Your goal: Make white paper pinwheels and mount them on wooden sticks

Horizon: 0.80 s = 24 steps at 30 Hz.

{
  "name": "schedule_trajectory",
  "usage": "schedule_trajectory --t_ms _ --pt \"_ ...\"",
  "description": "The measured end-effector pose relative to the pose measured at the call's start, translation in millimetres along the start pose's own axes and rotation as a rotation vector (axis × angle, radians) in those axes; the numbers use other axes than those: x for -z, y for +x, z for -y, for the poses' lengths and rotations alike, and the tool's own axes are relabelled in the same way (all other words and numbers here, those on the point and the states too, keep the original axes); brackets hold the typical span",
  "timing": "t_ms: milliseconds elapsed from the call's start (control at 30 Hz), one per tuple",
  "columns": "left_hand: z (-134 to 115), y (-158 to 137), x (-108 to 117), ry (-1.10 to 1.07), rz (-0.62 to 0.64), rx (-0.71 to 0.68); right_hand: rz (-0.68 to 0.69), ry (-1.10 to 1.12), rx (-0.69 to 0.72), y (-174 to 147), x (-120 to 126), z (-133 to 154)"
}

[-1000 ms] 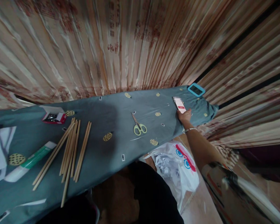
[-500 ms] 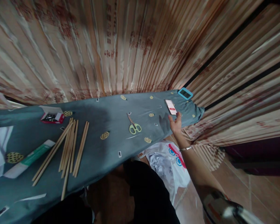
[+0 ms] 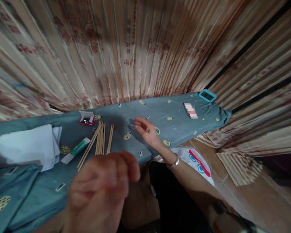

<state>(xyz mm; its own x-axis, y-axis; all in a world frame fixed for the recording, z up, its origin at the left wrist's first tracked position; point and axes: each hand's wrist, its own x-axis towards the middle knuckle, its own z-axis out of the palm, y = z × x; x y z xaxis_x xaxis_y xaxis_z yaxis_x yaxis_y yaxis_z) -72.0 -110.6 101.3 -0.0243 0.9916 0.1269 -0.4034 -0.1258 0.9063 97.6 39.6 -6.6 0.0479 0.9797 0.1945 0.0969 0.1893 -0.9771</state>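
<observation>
My right hand (image 3: 146,131) hovers with fingers spread over the grey-blue cloth of the table (image 3: 126,155). It sits on top of the green-handled scissors (image 3: 157,130), of which only a handle loop shows. It holds nothing. My left hand (image 3: 102,189) is raised close to the camera and blurred, its fingers loosely curled; I cannot see anything in it. A bundle of thin wooden sticks (image 3: 100,140) lies left of my right hand. A phone (image 3: 191,110) lies on the cloth at the far right, apart from both hands.
A blue timer (image 3: 207,95) sits at the table's right corner. A small red box (image 3: 86,120), a green-and-white tube (image 3: 75,150) and white paper sheets (image 3: 26,147) lie to the left. A white plastic bag (image 3: 196,160) hangs below the table edge. A pleated curtain (image 3: 135,48) backs the table.
My right hand left the phone on the cloth and moved left to the scissors. My left hand rose into view. The camera swung left, showing the paper sheets.
</observation>
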Motion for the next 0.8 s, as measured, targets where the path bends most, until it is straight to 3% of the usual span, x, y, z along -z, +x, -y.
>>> schedule_trajectory --t_ms 133,200,333,633,800 --pt "33.2 35.6 -11.6 -0.005 0.031 0.125 0.075 0.049 -0.083 -16.3 -19.7 -4.2" --pt "56.7 44.9 -2.0 0.057 -0.005 0.187 0.088 0.027 -0.121 -22.5 -23.7 -9.4" --pt "86.8 55.6 27.4 0.138 -0.090 0.170 0.121 0.011 -0.145 -22.5 -29.2 -19.7" --pt "107.9 69.2 52.9 0.294 -0.185 0.160 0.158 -0.066 -0.101 -9.4 -44.8 -23.5" --pt "104.8 74.0 73.5 0.401 -0.227 0.132 0.208 -0.247 -0.039 -12.3 -49.4 -20.0"
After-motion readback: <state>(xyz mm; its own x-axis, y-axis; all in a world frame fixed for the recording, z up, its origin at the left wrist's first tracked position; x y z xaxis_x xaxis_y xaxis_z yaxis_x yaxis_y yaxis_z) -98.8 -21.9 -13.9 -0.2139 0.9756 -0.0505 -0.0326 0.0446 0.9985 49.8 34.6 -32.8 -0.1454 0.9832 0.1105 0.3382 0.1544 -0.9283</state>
